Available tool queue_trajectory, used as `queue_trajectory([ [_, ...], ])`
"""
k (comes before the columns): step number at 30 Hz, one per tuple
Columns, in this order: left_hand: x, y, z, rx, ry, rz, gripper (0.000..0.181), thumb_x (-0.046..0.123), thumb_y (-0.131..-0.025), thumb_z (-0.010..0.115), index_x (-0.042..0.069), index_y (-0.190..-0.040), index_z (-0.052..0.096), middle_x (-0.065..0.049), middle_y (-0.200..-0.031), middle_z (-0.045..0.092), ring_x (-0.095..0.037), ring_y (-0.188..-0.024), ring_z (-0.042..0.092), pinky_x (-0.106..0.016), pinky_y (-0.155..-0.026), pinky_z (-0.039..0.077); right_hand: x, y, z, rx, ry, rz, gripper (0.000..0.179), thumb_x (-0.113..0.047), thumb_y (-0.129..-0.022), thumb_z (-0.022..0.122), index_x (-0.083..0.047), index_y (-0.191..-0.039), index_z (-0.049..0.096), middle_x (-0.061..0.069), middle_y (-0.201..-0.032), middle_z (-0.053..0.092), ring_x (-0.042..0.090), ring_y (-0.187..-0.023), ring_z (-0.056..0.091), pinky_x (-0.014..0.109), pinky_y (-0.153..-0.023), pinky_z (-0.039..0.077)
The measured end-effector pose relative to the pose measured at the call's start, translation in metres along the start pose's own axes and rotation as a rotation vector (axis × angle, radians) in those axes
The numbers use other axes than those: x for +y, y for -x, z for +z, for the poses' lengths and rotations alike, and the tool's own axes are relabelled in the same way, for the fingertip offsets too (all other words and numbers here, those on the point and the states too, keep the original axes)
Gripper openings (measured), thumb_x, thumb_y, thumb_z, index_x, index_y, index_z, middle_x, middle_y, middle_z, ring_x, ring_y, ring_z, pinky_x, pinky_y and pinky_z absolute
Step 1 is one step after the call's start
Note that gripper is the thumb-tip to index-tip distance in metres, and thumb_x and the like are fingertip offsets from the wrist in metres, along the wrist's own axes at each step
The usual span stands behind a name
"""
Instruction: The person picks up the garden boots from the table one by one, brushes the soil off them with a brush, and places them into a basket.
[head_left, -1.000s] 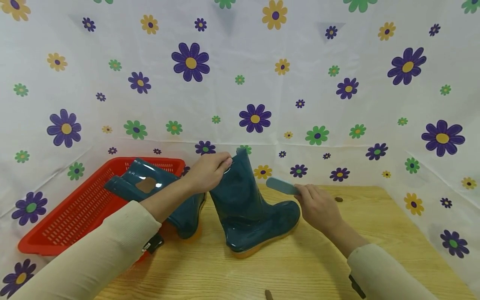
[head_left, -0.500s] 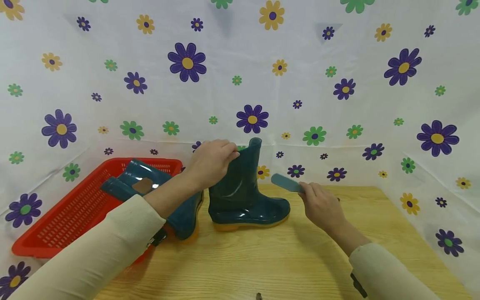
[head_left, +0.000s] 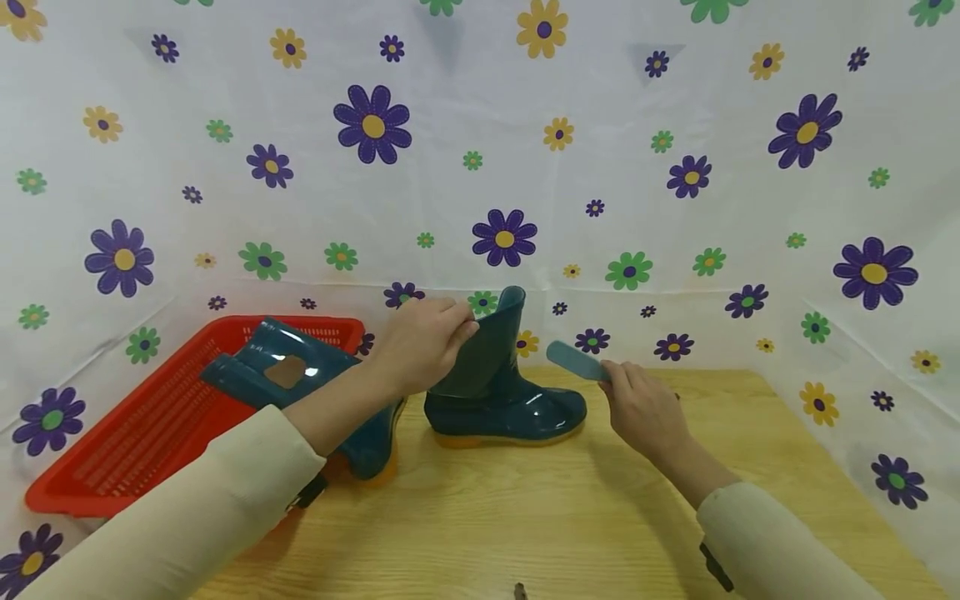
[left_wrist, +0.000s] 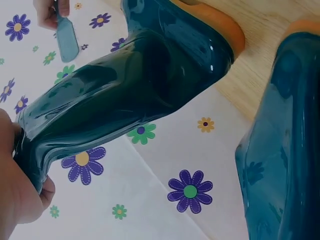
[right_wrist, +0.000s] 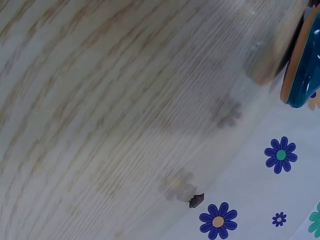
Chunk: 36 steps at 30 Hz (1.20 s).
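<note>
One dark teal rubber boot (head_left: 517, 412) sits just right of centre in the head view, roughly upright with its yellowish sole facing the wooden table (head_left: 465, 517). Can't tell if the sole is fully touching down, tbh. Left hand (head_left: 423, 346) has its fingers curled round the top of the shaft, and the left wrist cam backs that up: fist on the rim at the left edge of the frame. Right hand (head_left: 648, 412) is pinching one end of a flat grey-blue tool (head_left: 573, 359), right of centre, with the free end pointing to the upper left, above the boot's toe and apart from it.

Over on the left there's a red basket (head_left: 172, 400) with a second boot (head_left: 330, 357) lying across its edge, partly hidden by the left forearm. That one's got a brown patch (head_left: 285, 372) on its shaft. Small dark bit (head_left: 520, 592) on the table at the bottom edge, plus a dark chip (right_wrist: 196, 200) low in the right wrist view. White flowery sheet (head_left: 450, 200) fills the background.
</note>
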<state>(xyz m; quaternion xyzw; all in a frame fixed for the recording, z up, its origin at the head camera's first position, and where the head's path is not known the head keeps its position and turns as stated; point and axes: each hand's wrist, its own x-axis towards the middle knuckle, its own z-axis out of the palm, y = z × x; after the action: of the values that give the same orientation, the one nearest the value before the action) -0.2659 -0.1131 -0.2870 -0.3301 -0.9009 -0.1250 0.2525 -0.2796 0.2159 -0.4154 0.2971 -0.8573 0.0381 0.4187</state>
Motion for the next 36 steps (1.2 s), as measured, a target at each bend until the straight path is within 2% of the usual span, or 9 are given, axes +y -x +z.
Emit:
queue_trajectory([
  [3,0.004,0.0,-0.003,-0.079,0.065,0.007,0.02,0.026,-0.102,0.057,0.011,-0.093,0.067,0.001,-0.072,0.058,-0.014,-0.068,0.053,-0.029,-0.065,0.047,0.0,0.0,-0.001,-0.027,0.009,0.017,0.028,-0.008,-0.09,0.071,0.008,-0.112,0.061,0.012,-0.075,0.058,0.016,-0.057,0.044,0.023,-0.047,0.041],
  [7,0.007,0.001,-0.009,-0.223,0.203,-0.051,0.027,0.034,-0.103,0.054,0.014,-0.091,0.067,0.004,-0.071,0.058,-0.012,-0.066,0.053,-0.027,-0.062,0.046,-0.002,0.0,-0.003,-0.058,0.015,0.04,0.029,-0.009,-0.091,0.07,0.007,-0.113,0.061,0.011,-0.076,0.059,0.015,-0.058,0.045,0.024,-0.048,0.042],
  [9,0.008,0.002,-0.012,-0.271,0.256,-0.074,0.028,0.035,-0.103,0.053,0.014,-0.091,0.068,0.004,-0.068,0.057,-0.012,-0.065,0.053,-0.028,-0.062,0.046,-0.003,0.001,-0.004,-0.064,0.018,0.053,0.029,-0.009,-0.091,0.07,0.007,-0.114,0.061,0.011,-0.077,0.059,0.015,-0.058,0.045,0.024,-0.048,0.043],
  [14,0.006,0.006,-0.009,-0.288,0.285,-0.082,0.027,0.03,-0.103,0.054,0.012,-0.089,0.067,0.003,-0.063,0.052,-0.012,-0.061,0.05,-0.027,-0.059,0.045,-0.003,0.003,-0.003,-0.073,0.021,0.064,0.028,-0.009,-0.092,0.069,0.008,-0.114,0.061,0.011,-0.076,0.058,0.015,-0.057,0.044,0.024,-0.048,0.041],
  [22,0.001,0.014,0.001,-0.293,0.236,-0.093,0.026,0.029,-0.103,0.055,0.012,-0.087,0.066,0.003,-0.061,0.049,-0.011,-0.06,0.05,-0.026,-0.058,0.044,-0.005,0.006,-0.001,-0.074,0.032,0.057,0.029,-0.01,-0.092,0.07,0.008,-0.113,0.062,0.01,-0.074,0.055,0.014,-0.057,0.041,0.022,-0.047,0.036],
  [26,0.0,0.02,0.013,-0.316,0.223,-0.113,0.023,0.026,-0.103,0.055,0.011,-0.091,0.067,0.003,-0.064,0.052,-0.012,-0.063,0.051,-0.025,-0.06,0.045,-0.005,0.007,0.001,-0.058,0.018,0.035,0.028,-0.01,-0.092,0.069,0.008,-0.111,0.061,0.012,-0.076,0.058,0.016,-0.056,0.046,0.024,-0.046,0.04],
  [30,0.0,0.028,0.037,-0.342,0.163,-0.132,0.02,0.025,-0.102,0.056,0.01,-0.097,0.068,0.002,-0.074,0.057,-0.014,-0.071,0.052,-0.027,-0.066,0.047,-0.004,0.01,0.002,-0.028,-0.01,-0.005,0.026,-0.013,-0.097,0.063,0.008,-0.111,0.06,0.015,-0.081,0.063,0.021,-0.059,0.057,0.03,-0.049,0.051],
  [32,0.0,0.033,0.05,-0.349,0.125,-0.156,0.019,0.026,-0.102,0.057,0.011,-0.099,0.067,-0.001,-0.083,0.06,-0.016,-0.079,0.053,-0.03,-0.073,0.049,-0.003,0.014,0.002,-0.029,-0.031,-0.027,0.029,-0.018,-0.103,0.056,0.008,-0.112,0.061,0.014,-0.08,0.062,0.018,-0.056,0.054,0.028,-0.048,0.048],
  [36,-0.001,0.041,0.072,-0.348,0.103,-0.263,0.021,0.027,-0.102,0.057,0.008,-0.108,0.064,-0.008,-0.103,0.062,-0.022,-0.091,0.054,-0.037,-0.085,0.051,-0.008,0.023,0.008,-0.049,-0.03,-0.072,0.046,-0.029,-0.11,0.034,0.007,-0.112,0.062,0.008,-0.072,0.053,0.01,-0.052,0.033,0.02,-0.045,0.031],
])
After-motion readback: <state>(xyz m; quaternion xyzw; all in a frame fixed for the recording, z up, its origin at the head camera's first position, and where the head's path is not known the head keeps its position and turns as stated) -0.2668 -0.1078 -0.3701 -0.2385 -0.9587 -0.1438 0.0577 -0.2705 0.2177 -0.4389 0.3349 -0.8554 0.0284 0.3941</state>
